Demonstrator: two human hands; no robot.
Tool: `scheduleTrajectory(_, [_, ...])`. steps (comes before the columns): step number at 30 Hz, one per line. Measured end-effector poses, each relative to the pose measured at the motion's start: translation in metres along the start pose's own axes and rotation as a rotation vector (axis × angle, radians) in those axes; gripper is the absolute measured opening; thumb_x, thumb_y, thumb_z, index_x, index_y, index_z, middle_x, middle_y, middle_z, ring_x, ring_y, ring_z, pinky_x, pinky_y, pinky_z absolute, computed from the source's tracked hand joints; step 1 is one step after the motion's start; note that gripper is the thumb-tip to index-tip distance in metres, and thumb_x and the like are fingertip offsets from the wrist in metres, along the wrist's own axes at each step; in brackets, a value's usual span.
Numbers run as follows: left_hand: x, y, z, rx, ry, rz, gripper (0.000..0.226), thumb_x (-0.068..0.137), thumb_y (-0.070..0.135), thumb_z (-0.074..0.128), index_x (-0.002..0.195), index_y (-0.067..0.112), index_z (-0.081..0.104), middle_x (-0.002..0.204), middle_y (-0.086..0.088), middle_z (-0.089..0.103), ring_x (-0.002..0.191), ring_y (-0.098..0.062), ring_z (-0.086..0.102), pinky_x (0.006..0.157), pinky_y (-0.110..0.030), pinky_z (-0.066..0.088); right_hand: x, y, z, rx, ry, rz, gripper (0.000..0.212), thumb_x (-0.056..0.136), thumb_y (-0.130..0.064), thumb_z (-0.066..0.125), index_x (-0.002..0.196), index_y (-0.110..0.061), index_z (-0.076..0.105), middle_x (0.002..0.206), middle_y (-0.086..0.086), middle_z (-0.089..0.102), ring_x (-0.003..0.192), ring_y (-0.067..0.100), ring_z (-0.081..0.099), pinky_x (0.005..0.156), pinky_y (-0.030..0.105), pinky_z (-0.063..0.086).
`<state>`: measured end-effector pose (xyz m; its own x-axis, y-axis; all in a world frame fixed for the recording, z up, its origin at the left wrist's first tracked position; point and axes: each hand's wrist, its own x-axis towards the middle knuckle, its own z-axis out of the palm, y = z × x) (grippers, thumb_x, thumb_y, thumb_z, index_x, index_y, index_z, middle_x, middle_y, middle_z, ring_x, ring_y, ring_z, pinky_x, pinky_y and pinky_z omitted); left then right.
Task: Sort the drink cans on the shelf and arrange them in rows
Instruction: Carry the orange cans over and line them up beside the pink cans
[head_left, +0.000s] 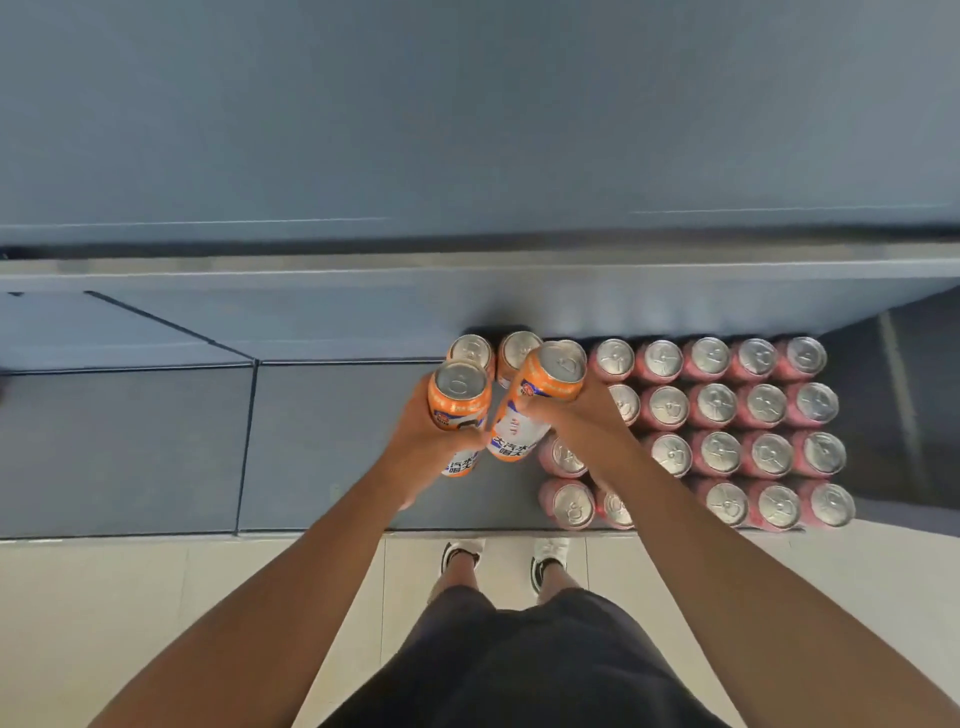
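Note:
My left hand grips an orange and white drink can, held upright above the grey shelf. My right hand grips a second orange can, tilted with its top leaning right. Two more orange cans stand at the back of the shelf, just behind the held ones. To the right, several pink cans stand in neat rows; my right forearm hides a few of them.
The shelf's left section is bare grey, split by a seam. An upper shelf edge overhangs the back. Below the shelf's front edge lies a tiled floor, with my legs and white shoes.

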<state>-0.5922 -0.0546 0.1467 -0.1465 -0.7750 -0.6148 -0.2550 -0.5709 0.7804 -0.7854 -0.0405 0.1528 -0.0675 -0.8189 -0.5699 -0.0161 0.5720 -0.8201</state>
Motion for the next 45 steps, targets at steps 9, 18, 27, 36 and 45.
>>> scheduleTrajectory(9, [0.031,-0.032,0.027,0.015,0.110,0.014,0.066,0.051,0.013,0.082,0.108,0.034,0.054,0.103,0.007,0.069,0.095,-0.009,0.068,0.081,-0.027,0.054,0.024,0.024,0.008,-0.061,0.098,-0.053,0.057,0.065,0.010,0.080,0.106,-0.020,0.055,0.091,-0.005,0.067,0.077,0.001,0.064,0.069,0.019,0.053])
scheduleTrajectory(18, [0.041,-0.069,0.039,0.080,0.251,0.052,0.073,0.060,0.002,0.085,0.108,0.040,0.045,0.099,0.016,0.063,0.092,-0.003,0.063,0.081,-0.032,0.055,0.028,0.055,0.014,-0.274,0.138,-0.204,0.059,0.064,-0.008,0.082,0.110,-0.031,0.053,0.103,-0.007,0.064,0.095,0.010,0.063,0.081,0.026,0.052])
scheduleTrajectory(27, [0.064,-0.084,0.038,0.207,0.242,0.110,0.073,0.056,0.001,0.084,0.116,0.032,0.055,0.116,0.006,0.060,0.108,-0.013,0.058,0.088,-0.026,0.048,0.033,0.079,0.014,-0.538,0.179,-0.230,0.066,0.075,-0.020,0.079,0.132,-0.029,0.049,0.120,-0.011,0.060,0.108,0.009,0.058,0.087,0.028,0.052])
scheduleTrajectory(36, [0.053,-0.087,0.044,0.114,0.310,0.067,0.066,0.069,0.006,0.082,0.120,0.025,0.046,0.099,0.017,0.062,0.090,0.006,0.059,0.068,-0.014,0.049,0.037,0.086,0.020,-0.743,0.262,-0.215,0.066,0.076,-0.035,0.079,0.132,-0.030,0.045,0.125,-0.007,0.059,0.114,0.018,0.056,0.082,0.043,0.055])
scheduleTrajectory(45, [0.042,-0.078,0.042,0.216,0.308,0.080,0.062,0.070,0.028,0.086,0.122,0.027,0.051,0.120,0.009,0.060,0.107,-0.009,0.056,0.080,-0.024,0.042,0.020,0.073,0.022,-0.883,0.264,-0.248,0.072,0.077,-0.032,0.076,0.139,-0.019,0.042,0.138,0.000,0.053,0.125,0.025,0.050,0.102,0.046,0.045])
